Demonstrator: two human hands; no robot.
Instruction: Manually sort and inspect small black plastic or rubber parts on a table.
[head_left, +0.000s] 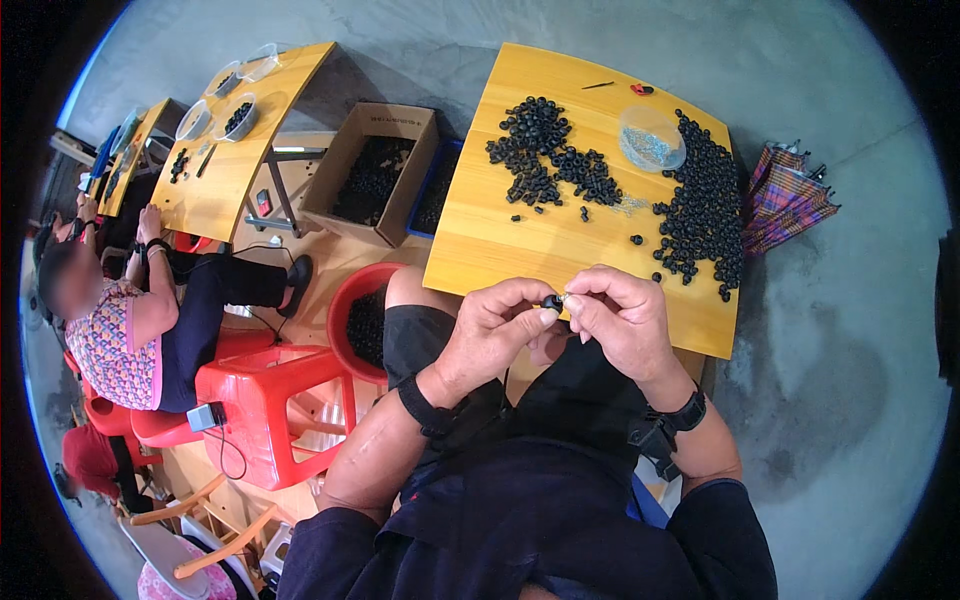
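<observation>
Both hands meet over the near edge of the yellow wooden table [465,240]. My left hand [480,335] is closed, pinching a small black round part [551,302] between thumb and forefinger. Against that part, the fingertips of my right hand [630,325] are pressed together on a tiny light-coloured piece, too small to make out. Loose small black parts [535,125] lie heaped on the far left of the tabletop, and rounder black parts [705,190] cover its right side. Between these heaps stands a see-through bowl [652,140] of tiny silvery pieces, some scattered nearby.
A thin dark tool [598,85] and a small red-and-black object [642,90] lie at the table's far edge. A plaid umbrella [785,200] stands right of it. Leftward are a cardboard box [415,180], a red bucket [340,340], a red stool [270,385] and a seated person [120,330].
</observation>
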